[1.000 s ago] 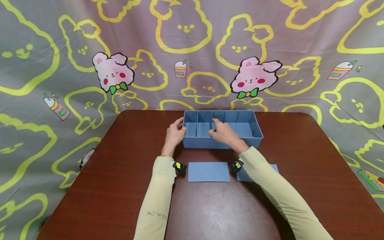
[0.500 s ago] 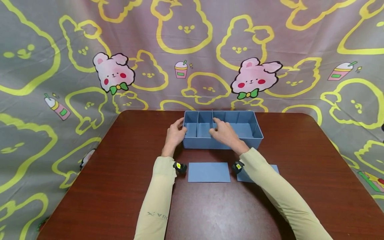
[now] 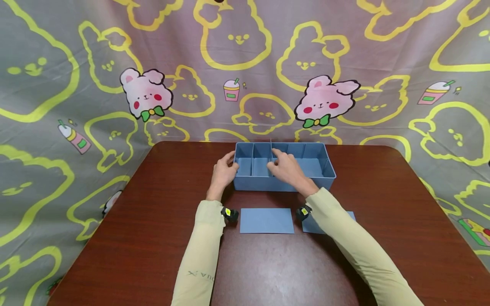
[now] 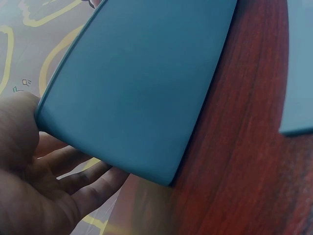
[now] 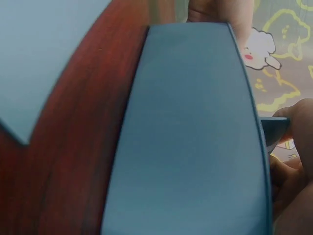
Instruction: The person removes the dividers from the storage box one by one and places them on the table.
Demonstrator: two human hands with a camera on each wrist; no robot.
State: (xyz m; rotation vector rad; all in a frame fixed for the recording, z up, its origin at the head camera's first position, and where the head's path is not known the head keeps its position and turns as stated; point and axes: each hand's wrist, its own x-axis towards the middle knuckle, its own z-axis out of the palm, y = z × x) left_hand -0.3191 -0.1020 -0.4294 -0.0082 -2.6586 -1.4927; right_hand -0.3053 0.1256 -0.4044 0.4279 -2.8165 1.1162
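Observation:
A long blue-grey divided storage box (image 3: pixel 254 184) stands near the back of the table. My left hand (image 3: pixel 223 173) grips its left end, thumb at the rim and fingers along the outer end wall, as the left wrist view shows. My right hand (image 3: pixel 288 171) reaches over the front wall and pinches a thin divider panel (image 5: pixel 275 127) inside the box. The top of this divider pokes slightly above the back rim. Another divider (image 3: pixel 252 159) is fitted farther left. The box's right part is one wide compartment.
Two flat blue-grey panels lie on the brown table (image 3: pixel 126 238) in front of the box: a middle panel (image 3: pixel 266 221) and a right panel (image 3: pixel 313 226), partly under the right sleeve. A patterned cloth (image 3: pixel 264 55) hangs behind the table.
The divider's top edge has come up slightly above the box's back rim in the right hand's grip. Both hands and the box have otherwise barely moved.

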